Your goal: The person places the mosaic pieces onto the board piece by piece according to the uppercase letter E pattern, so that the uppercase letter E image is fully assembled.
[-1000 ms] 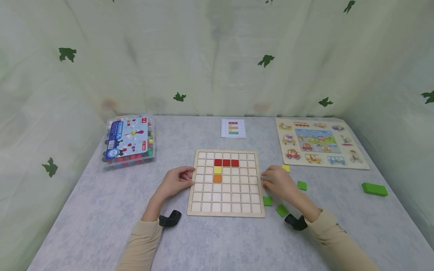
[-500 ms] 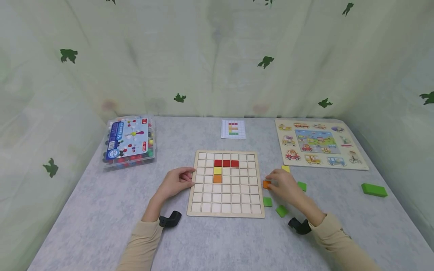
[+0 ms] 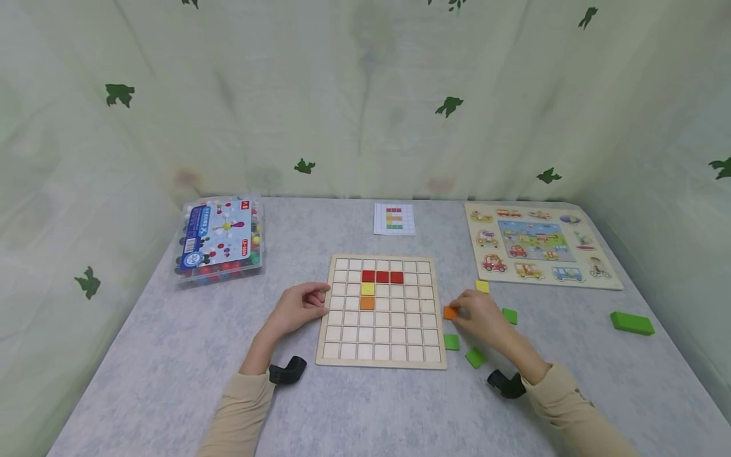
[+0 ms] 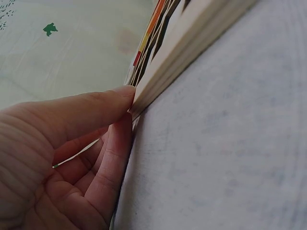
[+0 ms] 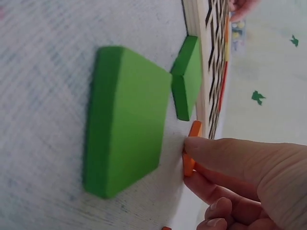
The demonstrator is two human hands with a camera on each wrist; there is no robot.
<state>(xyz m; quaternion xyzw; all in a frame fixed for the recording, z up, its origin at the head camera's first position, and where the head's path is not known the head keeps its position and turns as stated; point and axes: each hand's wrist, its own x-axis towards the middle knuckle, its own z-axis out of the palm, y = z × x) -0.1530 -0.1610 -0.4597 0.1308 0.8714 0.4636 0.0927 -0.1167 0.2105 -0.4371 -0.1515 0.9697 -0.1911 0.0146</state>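
A wooden grid board lies on the table, holding three red tiles in a row, with a yellow tile and an orange tile under the leftmost. My left hand grips the board's left edge; in the left wrist view the thumb sits on the rim with a finger against its side. Right of the board, my right hand pinches another orange tile between thumb and fingers, at the table surface. Green tiles lie close to that hand.
Behind the board lies a pattern card. A clear box of colored pieces stands back left, a picture puzzle board back right. A loose yellow tile and a green block lie on the right. Cloth walls enclose the table.
My right hand has drawn slightly right and down from the board's edge, bringing the pinched orange tile into sight. My left hand stays on the board's left edge.
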